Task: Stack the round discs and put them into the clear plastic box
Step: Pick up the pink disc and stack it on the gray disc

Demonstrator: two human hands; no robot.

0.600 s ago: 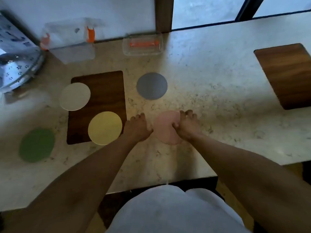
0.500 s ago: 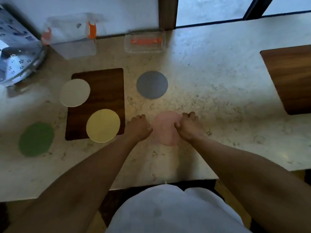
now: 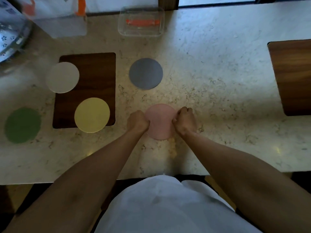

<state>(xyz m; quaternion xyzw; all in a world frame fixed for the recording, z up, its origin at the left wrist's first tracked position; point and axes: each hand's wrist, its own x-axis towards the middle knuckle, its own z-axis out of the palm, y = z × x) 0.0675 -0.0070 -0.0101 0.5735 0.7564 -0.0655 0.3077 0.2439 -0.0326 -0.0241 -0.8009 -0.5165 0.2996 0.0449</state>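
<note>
A pink disc [image 3: 159, 121] lies flat on the marble counter near its front edge. My left hand [image 3: 137, 122] presses against its left rim and my right hand [image 3: 185, 121] grips its right rim, both with fingers curled. A grey disc [image 3: 145, 74] lies beyond it. A yellow disc [image 3: 92, 115] and a white disc [image 3: 62, 77] rest partly on a dark wooden mat [image 3: 94, 73]. At the far left lies a green disc [image 3: 22, 125]. The clear plastic box [image 3: 55, 17] with orange clips stands at the back left.
A clear lid [image 3: 141, 22] with an orange handle lies at the back centre. A patterned metal bowl [image 3: 11, 34] sits at the far left. Another wooden mat [image 3: 292, 76] lies at the right edge. The counter's front edge [image 3: 67, 181] runs just before my body.
My left hand has moved in from beside the pink disc to touch its left rim. The camera has tilted down a little; the discs have not moved.
</note>
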